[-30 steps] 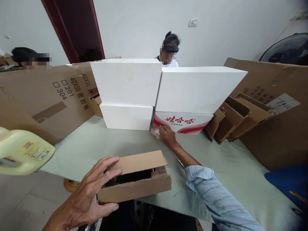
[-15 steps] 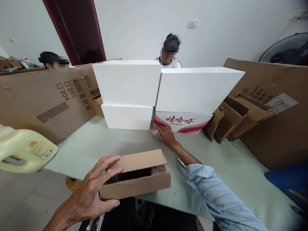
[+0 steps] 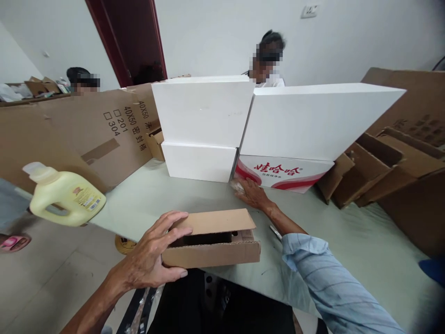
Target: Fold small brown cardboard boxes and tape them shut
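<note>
My left hand (image 3: 153,257) grips the left end of a small brown cardboard box (image 3: 215,241) at the near edge of the pale green table (image 3: 347,241); its top flap is partly open over a dark inside. My right hand (image 3: 253,194), in a light blue sleeve, reaches across the table and rests on a small clear plastic wrapper (image 3: 237,185) at the foot of a red-and-white printed box (image 3: 283,173). The fingers lie fairly flat on it.
Stacked white boxes (image 3: 205,116) stand at the table's back, with folded brown cartons (image 3: 375,167) at right and a large cardboard sheet (image 3: 86,134) at left. A yellow jug (image 3: 66,195) sits at left. Two people sit behind the boxes.
The view has shifted, so everything sits further right and the jug shows fully. My left hand still holds the box; my right hand stays on the wrapper.
</note>
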Motion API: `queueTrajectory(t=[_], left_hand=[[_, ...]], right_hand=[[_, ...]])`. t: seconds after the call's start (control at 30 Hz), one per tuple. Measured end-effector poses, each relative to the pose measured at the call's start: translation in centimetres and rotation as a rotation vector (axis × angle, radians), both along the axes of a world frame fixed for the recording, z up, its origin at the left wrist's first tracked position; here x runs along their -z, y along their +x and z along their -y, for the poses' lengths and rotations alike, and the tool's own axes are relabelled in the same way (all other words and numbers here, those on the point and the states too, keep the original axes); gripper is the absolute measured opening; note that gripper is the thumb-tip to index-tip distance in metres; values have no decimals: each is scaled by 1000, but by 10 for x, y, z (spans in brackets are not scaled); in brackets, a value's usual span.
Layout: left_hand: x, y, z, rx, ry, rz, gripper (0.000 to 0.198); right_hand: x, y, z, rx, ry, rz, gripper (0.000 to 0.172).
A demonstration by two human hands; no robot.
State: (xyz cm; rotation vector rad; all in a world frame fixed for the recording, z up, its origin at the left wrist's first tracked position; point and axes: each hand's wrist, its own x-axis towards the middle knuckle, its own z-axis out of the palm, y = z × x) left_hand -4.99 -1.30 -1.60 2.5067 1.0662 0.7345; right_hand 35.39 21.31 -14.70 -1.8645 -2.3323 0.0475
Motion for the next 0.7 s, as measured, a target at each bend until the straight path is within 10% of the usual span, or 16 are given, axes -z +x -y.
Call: queueTrajectory(t=[0.43,0.7], left_hand=[[12,-5,-9,-21,43,137,82],[14,-15,-7,16,41,78,57]], right_hand=[[-29,-4,20,50,45,-116,86],[-80,-41,149,-223,425,-849,32]])
